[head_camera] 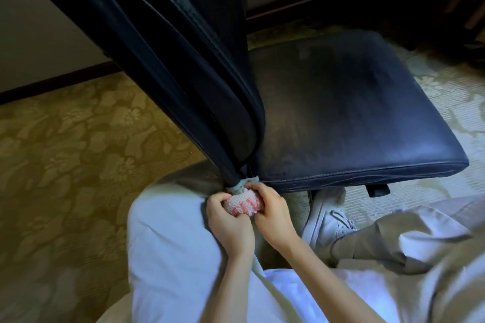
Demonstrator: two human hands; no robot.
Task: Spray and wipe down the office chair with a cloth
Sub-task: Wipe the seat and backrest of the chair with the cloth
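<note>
The left hand (228, 221) and right hand (271, 214) each have their grip clamped on the bunched cloth (242, 203), pressed at the backrest (183, 65) bottom beside the seat (354, 113).

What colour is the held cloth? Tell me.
The cloth is white with pink-red patches, seen in the head view.

A: How is the seat (354, 113) at the right of the frame covered?
B: A smooth, leather-like cover is seen, faintly glossy, scuffed and dull at the middle, with a stitched seam along the near edge.
A: And the backrest (183, 73) at upper centre?
B: A matt, smooth covering with piped edges is shown.
A: The cloth (242, 203) at lower centre?
B: Rough, looped terry is seen. The carpet (78, 139) at the left is woven and matt, and the shoe (328, 220) is smooth.
</note>
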